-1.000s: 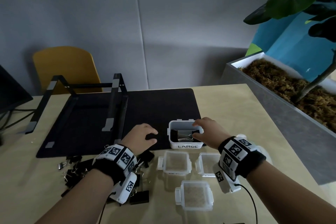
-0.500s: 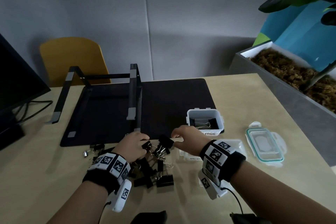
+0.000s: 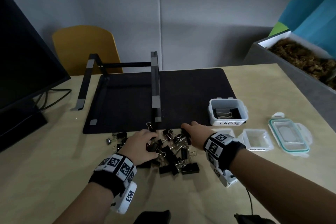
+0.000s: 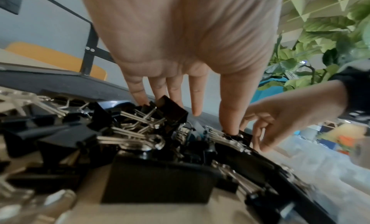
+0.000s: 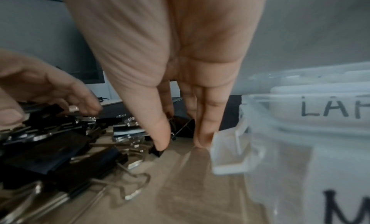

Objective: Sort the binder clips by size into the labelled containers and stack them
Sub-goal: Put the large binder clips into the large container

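Observation:
A pile of black binder clips (image 3: 171,152) of mixed sizes lies on the table in front of the black mat. My left hand (image 3: 143,143) hovers over the pile's left part, fingers straight and pointing down, its thumb (image 4: 230,126) pressing on one clip. At the pile's far right edge my right hand (image 3: 190,132) pinches a black clip (image 5: 183,126) between thumb (image 5: 160,137) and fingers. The white container marked LARGE (image 3: 229,123) stands on the mat's right corner with a few big clips (image 3: 225,112) inside. A clear container marked with an M (image 3: 256,141) sits in front of it.
A clear lid with a green seal (image 3: 289,136) lies right of the containers. Another clear container (image 3: 224,131) shows partly behind my right wrist. A black laptop stand (image 3: 154,87) stands on the mat, a monitor (image 3: 23,56) at left, a planter (image 3: 298,63) at right.
My right hand has left the LARGE container and come left to the clip pile. My left hand has moved off the mat onto the pile. The head view has turned left.

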A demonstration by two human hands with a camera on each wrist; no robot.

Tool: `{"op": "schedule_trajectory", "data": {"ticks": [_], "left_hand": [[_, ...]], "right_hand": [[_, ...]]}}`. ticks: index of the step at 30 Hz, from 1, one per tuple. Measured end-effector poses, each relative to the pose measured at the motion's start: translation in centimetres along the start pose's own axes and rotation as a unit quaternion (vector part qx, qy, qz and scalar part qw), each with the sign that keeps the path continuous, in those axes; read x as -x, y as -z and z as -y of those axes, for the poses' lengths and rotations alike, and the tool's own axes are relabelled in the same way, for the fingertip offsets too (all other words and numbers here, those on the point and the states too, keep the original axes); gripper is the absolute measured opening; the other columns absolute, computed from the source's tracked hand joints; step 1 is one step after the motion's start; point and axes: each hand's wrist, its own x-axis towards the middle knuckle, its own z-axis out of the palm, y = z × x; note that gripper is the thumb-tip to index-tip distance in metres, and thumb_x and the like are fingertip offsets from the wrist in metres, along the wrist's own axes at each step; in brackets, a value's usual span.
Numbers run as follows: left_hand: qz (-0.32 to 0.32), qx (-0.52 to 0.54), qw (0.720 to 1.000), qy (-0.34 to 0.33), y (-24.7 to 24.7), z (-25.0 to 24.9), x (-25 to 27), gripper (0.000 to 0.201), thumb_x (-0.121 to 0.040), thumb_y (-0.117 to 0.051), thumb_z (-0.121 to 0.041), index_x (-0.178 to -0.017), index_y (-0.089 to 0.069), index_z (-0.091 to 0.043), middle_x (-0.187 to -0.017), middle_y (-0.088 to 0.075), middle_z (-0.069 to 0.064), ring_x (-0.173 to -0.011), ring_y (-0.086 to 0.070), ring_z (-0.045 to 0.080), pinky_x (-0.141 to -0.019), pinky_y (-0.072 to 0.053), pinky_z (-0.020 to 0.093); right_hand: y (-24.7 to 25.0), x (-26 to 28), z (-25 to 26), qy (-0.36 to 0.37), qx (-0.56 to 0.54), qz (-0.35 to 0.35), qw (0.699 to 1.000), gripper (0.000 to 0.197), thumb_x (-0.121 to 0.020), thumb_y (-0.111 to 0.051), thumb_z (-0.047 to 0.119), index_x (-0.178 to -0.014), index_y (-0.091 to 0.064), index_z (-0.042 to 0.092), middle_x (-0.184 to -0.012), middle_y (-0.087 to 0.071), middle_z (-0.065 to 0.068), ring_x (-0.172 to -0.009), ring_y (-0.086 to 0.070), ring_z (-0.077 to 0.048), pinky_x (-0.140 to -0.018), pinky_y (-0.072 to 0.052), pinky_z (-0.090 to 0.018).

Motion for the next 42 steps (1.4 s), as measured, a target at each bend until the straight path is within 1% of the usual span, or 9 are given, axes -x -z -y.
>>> {"op": "schedule_trajectory", "data": {"ticks": [4,8,15,18,21,28,34,38,42], "left_hand": [[-0.008,-0.058,0.997,-0.041,-0.8,-1.4,0.5,0.054,-0.076,-0.067,-0.046,-0.125,-0.049,-0.036,-0.134,-0.042,-0.014,-0.129,-0.033,0.010,-0.111,-0.021,0.032],[-0.016,-0.158,0.986,-0.044,-2.0,-2.7,0.5,0.055,-0.076,-0.058,-0.058,-0.125,-0.048,-0.035,-0.135,-0.041,-0.015,-0.132,-0.030,0.013,-0.113,-0.012,0.036],[-0.028,-0.235,0.971,-0.035,-3.4,-3.4,-0.1,0.071,-0.071,-0.051,-0.071,-0.127,-0.047,-0.027,-0.133,-0.044,-0.007,-0.130,-0.033,0.018,-0.114,-0.016,0.041],[-0.052,-0.241,0.969,-0.035,-3.8,-3.7,-0.2,0.067,-0.073,-0.049,-0.070,-0.122,-0.050,-0.025,-0.129,-0.048,-0.006,-0.127,-0.036,0.018,-0.112,-0.019,0.039],[-0.061,-0.224,0.972,-0.035,-3.8,-3.9,-0.2,0.060,-0.075,-0.049,-0.063,-0.119,-0.051,-0.024,-0.125,-0.052,-0.008,-0.126,-0.038,0.016,-0.111,-0.020,0.037],[-0.088,-0.134,0.986,-0.038,-2.4,-3.5,-0.1,0.043,-0.074,-0.053,-0.058,-0.106,-0.053,-0.029,-0.107,-0.055,-0.015,-0.112,-0.045,0.011,-0.104,-0.026,0.030],[-0.093,0.004,0.995,-0.037,-0.5,-2.8,0.3,0.048,-0.073,-0.065,-0.050,-0.115,-0.056,-0.029,-0.105,-0.055,-0.017,-0.105,-0.048,0.007,-0.102,-0.037,0.028],[-0.097,0.050,0.994,-0.031,0.5,-2.5,0.5,0.047,-0.074,-0.071,-0.041,-0.116,-0.055,-0.027,-0.095,-0.048,-0.022,-0.103,-0.048,0.004,-0.091,-0.039,0.019],[-0.098,0.054,0.993,-0.036,0.8,-2.6,0.3,0.042,-0.074,-0.071,-0.038,-0.112,-0.057,-0.028,-0.093,-0.048,-0.024,-0.101,-0.048,0.003,-0.089,-0.038,0.018]], "right_hand": [[-0.5,-0.5,0.5,-0.016,0.005,-0.040,0.999,0.041,-0.085,-0.047,0.001,-0.122,-0.038,0.018,-0.120,-0.041,-0.010,-0.096,-0.061,-0.039,-0.078,-0.051,-0.042],[-0.5,-0.9,0.6,-0.024,0.009,-0.052,0.998,0.033,-0.085,-0.050,0.003,-0.114,-0.041,0.016,-0.116,-0.046,-0.008,-0.098,-0.061,-0.038,-0.079,-0.051,-0.042],[0.4,-0.4,0.4,-0.041,-0.040,-0.060,0.997,0.037,-0.081,-0.060,0.018,-0.113,-0.046,0.009,-0.116,-0.048,-0.011,-0.105,-0.057,-0.034,-0.084,-0.046,-0.037],[0.8,-0.3,0.0,-0.042,-0.081,-0.071,0.993,0.034,-0.079,-0.061,0.017,-0.109,-0.049,0.011,-0.112,-0.056,-0.009,-0.101,-0.058,-0.029,-0.078,-0.046,-0.034],[1.0,-0.2,-0.4,-0.041,-0.094,-0.073,0.992,0.033,-0.078,-0.062,0.017,-0.108,-0.051,0.013,-0.108,-0.061,-0.007,-0.097,-0.060,-0.027,-0.074,-0.047,-0.032],[1.1,-0.5,-1.0,-0.023,-0.093,-0.073,0.993,0.033,-0.078,-0.066,0.020,-0.108,-0.053,0.014,-0.113,-0.055,-0.006,-0.102,-0.056,-0.024,-0.079,-0.042,-0.028],[1.1,-0.9,-1.3,-0.019,-0.085,-0.061,0.994,0.038,-0.076,-0.067,0.020,-0.110,-0.052,0.013,-0.115,-0.052,-0.007,-0.103,-0.055,-0.025,-0.076,-0.039,-0.027],[1.5,-1.2,-1.4,-0.018,-0.084,-0.064,0.994,0.042,-0.077,-0.067,0.020,-0.115,-0.051,0.014,-0.119,-0.052,-0.008,-0.106,-0.055,-0.025,-0.085,-0.045,-0.031],[1.5,-1.7,-1.4,-0.005,-0.062,-0.026,0.998,0.065,-0.076,-0.068,0.015,-0.132,-0.037,0.018,-0.127,-0.046,-0.010,-0.114,-0.054,-0.030,-0.094,-0.048,-0.038]]}}
